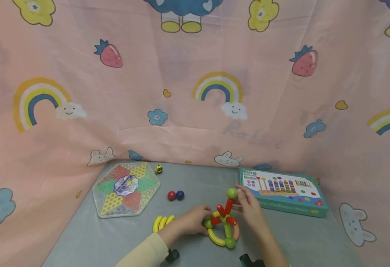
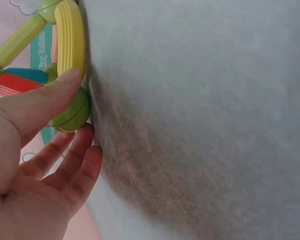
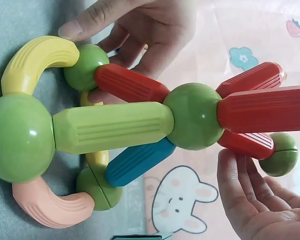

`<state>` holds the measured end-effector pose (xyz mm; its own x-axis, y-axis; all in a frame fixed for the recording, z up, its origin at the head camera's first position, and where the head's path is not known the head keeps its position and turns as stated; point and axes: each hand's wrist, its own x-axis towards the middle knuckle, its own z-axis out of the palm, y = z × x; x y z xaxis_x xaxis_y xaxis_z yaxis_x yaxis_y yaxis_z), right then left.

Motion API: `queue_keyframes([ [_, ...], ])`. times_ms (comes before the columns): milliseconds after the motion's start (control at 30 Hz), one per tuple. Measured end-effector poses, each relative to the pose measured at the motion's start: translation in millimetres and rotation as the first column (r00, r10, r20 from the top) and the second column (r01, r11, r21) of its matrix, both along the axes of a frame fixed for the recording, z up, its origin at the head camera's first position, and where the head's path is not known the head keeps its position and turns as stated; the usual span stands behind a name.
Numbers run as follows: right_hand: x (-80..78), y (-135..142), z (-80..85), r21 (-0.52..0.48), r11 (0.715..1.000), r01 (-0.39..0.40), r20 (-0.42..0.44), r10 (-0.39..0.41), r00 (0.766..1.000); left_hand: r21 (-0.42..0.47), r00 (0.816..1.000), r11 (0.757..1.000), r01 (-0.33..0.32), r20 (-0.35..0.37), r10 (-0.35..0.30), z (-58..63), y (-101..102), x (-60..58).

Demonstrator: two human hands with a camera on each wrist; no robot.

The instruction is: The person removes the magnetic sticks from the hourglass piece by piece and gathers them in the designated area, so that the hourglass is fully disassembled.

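A magnetic stick-and-ball structure stands on the grey table between both hands. Its base joins green balls with curved yellow and pink sticks. Straight light green, blue and red sticks meet at a central green ball. My left hand holds a lower green ball, its thumb against the end of a yellow curved stick. On the other side, the relaxed fingers of my right hand touch a red stick close to the upper green ball.
Several yellow curved sticks lie left of my left hand. Farther back are a red ball, a blue ball and a small bee toy. A hexagonal game box sits back left, a ring game box back right.
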<state>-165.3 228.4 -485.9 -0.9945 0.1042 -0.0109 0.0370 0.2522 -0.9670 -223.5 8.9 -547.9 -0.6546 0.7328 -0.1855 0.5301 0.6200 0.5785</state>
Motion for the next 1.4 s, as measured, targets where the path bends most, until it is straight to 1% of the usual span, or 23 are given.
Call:
queue_keyframes([
  [100, 0.7, 0, -1.2, -0.02, 1.0, -0.013, -0.005, 0.013, 1.0, 0.0, 1.0, 1.0, -0.022, -0.005, 0.022, -0.5, 2, 2.2],
  [233, 1.8, 0, -2.4, -0.038, 0.999, -0.021, 0.007, 0.021, 1.0, 0.01, 0.999, 1.0, -0.029, -0.018, 0.03, -0.5, 1, 6.2],
  [400, 0.3, -1, -5.1, -0.041, 0.999, -0.019, 0.023, 0.02, 1.0, 0.024, 0.999, 0.999, -0.036, -0.04, 0.037, -3.8, 1, 9.9],
  [467, -0.4, -1, -6.2, -0.047, 0.999, -0.016, 0.025, 0.017, 1.0, 0.03, 0.998, 0.999, -0.044, -0.038, 0.045, -4.6, 1, 11.5],
  [733, -1.3, 5, -8.1, -0.025, 1.0, 0.006, 0.008, -0.006, 1.0, 0.057, 0.995, 0.994, -0.09, -0.041, 0.092, -5.6, 1, 20.7],
  [900, -0.9, 12, -10.0, -0.01, 1.0, 0.01, -0.009, -0.01, 1.0, 0.068, 0.993, 0.992, -0.111, -0.03, 0.113, -7.8, 1, 21.8],
  [1067, 0.2, 18, -12.3, 0.003, 1.0, 0.019, 0.032, -0.019, 0.999, 0.071, 0.991, 0.989, -0.127, -0.024, 0.129, -9.1, 1, 22.9],
  [1267, 5.7, 19, -19.8, 0.036, 0.999, 0.02, 0.094, -0.024, 0.995, 0.084, 0.981, 0.978, -0.192, 0.008, 0.192, -9.2, 0, 24.2],
  [1400, 10.3, 17, -28.4, 0.086, 0.996, 0.031, 0.103, -0.04, 0.994, 0.08, 0.971, 0.968, -0.239, 0.011, 0.239, -7.8, 0, 26.8],
])
